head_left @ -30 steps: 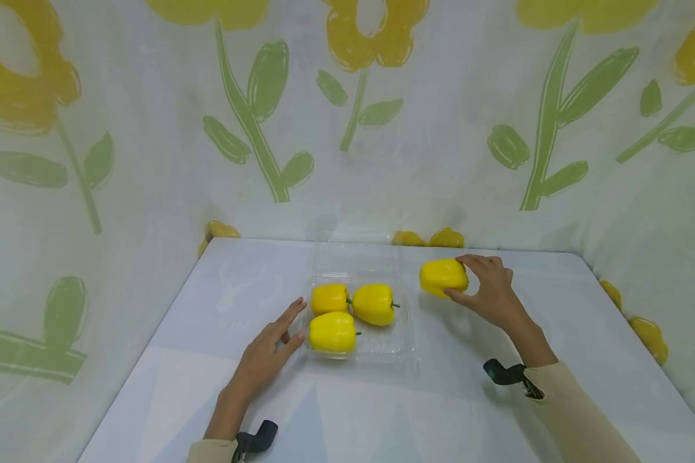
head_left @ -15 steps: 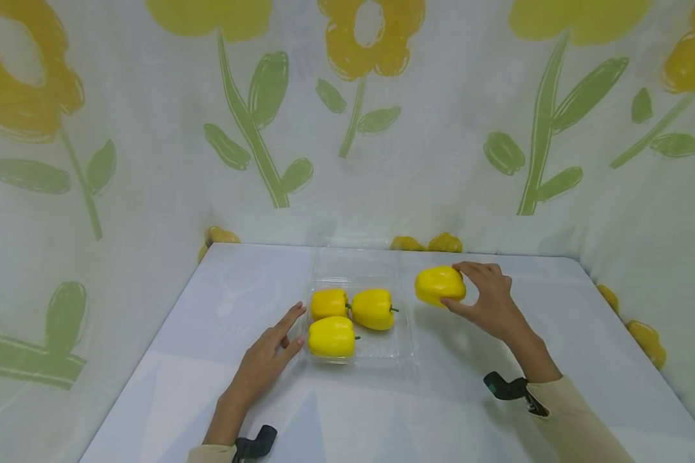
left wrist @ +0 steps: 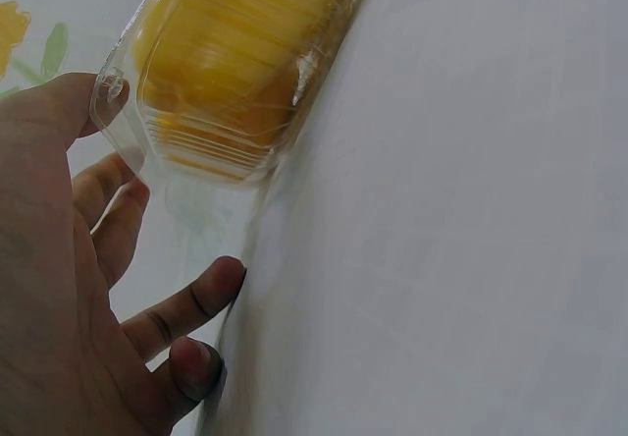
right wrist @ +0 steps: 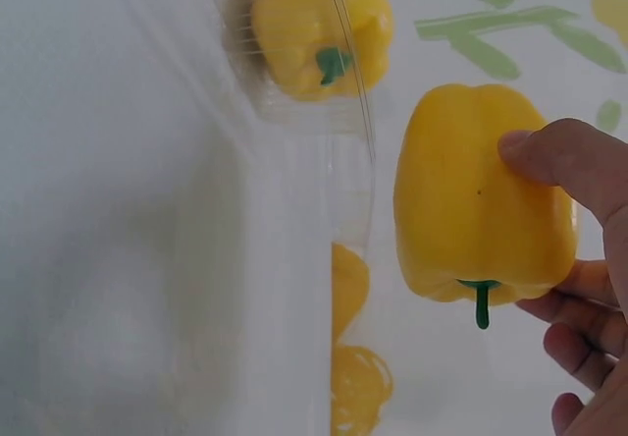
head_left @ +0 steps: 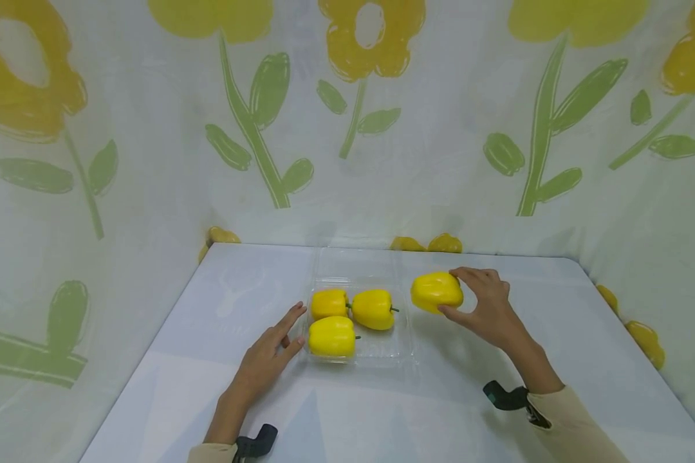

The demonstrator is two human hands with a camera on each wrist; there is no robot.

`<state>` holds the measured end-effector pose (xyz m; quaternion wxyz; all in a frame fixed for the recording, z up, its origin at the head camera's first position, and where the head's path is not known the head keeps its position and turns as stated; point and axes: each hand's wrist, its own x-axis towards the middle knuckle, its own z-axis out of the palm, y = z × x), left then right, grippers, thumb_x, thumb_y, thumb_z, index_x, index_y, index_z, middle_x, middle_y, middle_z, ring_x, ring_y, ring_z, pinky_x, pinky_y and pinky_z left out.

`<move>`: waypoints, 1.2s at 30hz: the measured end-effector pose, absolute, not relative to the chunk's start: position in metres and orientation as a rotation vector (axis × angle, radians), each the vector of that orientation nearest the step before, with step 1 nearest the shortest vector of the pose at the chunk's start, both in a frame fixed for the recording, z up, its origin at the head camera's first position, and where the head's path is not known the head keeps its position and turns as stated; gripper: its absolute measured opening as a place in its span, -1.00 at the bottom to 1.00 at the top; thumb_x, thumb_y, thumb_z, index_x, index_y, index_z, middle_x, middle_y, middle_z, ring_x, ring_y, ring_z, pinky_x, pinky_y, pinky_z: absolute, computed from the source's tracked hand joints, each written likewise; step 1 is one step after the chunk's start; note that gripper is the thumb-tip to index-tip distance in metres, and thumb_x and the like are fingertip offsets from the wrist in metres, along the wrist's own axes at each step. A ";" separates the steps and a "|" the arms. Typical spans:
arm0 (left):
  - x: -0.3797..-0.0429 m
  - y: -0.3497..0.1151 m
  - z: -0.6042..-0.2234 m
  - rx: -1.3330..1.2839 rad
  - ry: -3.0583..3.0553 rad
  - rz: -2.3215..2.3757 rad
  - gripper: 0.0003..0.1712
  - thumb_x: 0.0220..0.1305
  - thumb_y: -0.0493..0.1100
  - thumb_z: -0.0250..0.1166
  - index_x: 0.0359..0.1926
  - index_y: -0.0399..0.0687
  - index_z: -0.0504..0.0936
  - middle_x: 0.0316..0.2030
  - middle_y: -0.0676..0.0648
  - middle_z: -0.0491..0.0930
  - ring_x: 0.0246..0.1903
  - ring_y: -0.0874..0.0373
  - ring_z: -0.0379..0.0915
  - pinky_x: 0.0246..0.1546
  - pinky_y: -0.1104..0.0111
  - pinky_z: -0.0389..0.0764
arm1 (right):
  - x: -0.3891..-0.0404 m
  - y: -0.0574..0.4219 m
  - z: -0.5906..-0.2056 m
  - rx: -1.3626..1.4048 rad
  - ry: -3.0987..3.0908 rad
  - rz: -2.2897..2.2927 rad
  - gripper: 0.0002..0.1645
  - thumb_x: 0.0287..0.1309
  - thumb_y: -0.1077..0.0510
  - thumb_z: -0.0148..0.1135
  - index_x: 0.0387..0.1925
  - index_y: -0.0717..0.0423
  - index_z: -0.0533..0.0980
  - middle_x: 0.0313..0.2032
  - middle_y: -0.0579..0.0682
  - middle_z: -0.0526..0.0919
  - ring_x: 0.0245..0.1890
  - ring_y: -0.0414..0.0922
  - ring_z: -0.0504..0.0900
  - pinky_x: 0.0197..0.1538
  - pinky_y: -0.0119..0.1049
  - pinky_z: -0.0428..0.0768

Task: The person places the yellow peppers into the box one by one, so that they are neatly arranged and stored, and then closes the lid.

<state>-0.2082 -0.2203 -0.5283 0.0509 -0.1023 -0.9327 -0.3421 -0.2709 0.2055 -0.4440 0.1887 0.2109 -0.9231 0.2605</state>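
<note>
A clear plastic clamshell box lies on the table with its lid folded back. Inside it are three yellow bell peppers: one at back left, one at back right and one at front left. My right hand pinches a fourth yellow bell pepper between thumb and fingers, raised just right of the box. In the right wrist view its green stem shows. My left hand has its fingers extended at the box's left side; in the left wrist view the thumb touches the rim.
The box's transparent lid extends toward the back edge of the white table. A cloth with printed flowers hangs behind and at both sides. A dark wrist mount sits at the right sleeve, another mount at the left.
My right hand has brought the held bell pepper slightly left and nearer to me, closer to the box. The left hand stays at the box's side. The head view has tilted a little.
</note>
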 end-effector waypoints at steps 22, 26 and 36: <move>-0.208 -0.220 -0.527 -0.316 -2.845 -1.027 -0.31 0.45 0.34 0.03 0.53 0.58 0.10 0.46 0.43 0.09 -0.37 0.24 0.27 -0.48 0.35 0.29 | -0.257 0.192 -0.447 0.656 -2.567 0.759 -0.17 -0.19 0.03 0.67 0.17 0.15 0.51 0.15 0.17 0.55 0.07 0.10 0.32 -0.14 0.04 0.09; -0.208 -0.220 -0.527 -0.319 -2.843 -1.025 -0.31 0.45 0.33 0.03 0.53 0.57 0.11 0.46 0.40 0.13 -0.37 0.24 0.26 -0.48 0.35 0.29 | -0.255 0.190 -0.448 0.661 -2.570 0.760 -0.18 -0.19 0.03 0.67 0.16 0.13 0.52 0.15 0.15 0.56 0.07 0.09 0.32 -0.14 0.03 0.08; -0.207 -0.220 -0.526 -0.331 -2.828 -1.022 -0.32 0.46 0.31 0.04 0.53 0.55 0.12 0.46 0.39 0.13 -0.37 0.25 0.26 -0.50 0.36 0.28 | -0.250 0.186 -0.450 0.681 -2.555 0.778 -0.19 -0.18 0.03 0.66 0.15 0.12 0.53 0.15 0.15 0.55 0.05 0.07 0.32 -0.14 0.01 0.07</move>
